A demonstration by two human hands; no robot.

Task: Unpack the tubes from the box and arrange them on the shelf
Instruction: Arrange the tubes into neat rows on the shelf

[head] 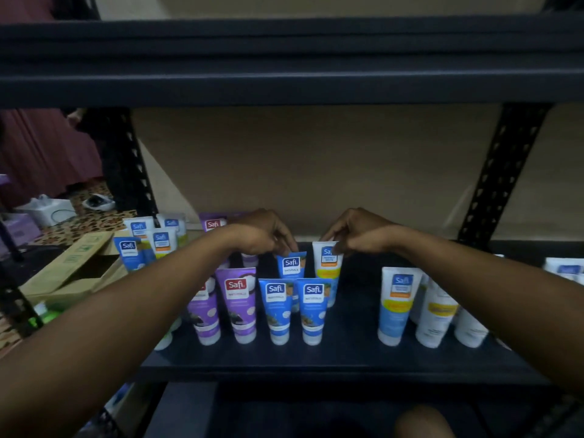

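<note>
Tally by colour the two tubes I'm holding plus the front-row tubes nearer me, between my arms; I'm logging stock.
Purple tubes: 2
Blue tubes: 3, one pinched by the left hand
White-and-yellow tube: 1, pinched by the right hand
Total: 6

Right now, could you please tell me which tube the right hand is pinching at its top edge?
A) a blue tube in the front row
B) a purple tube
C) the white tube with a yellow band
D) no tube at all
C: the right hand pinches the top of the white tube with a yellow band, while the left hand pinches the blue tube beside it.
</note>
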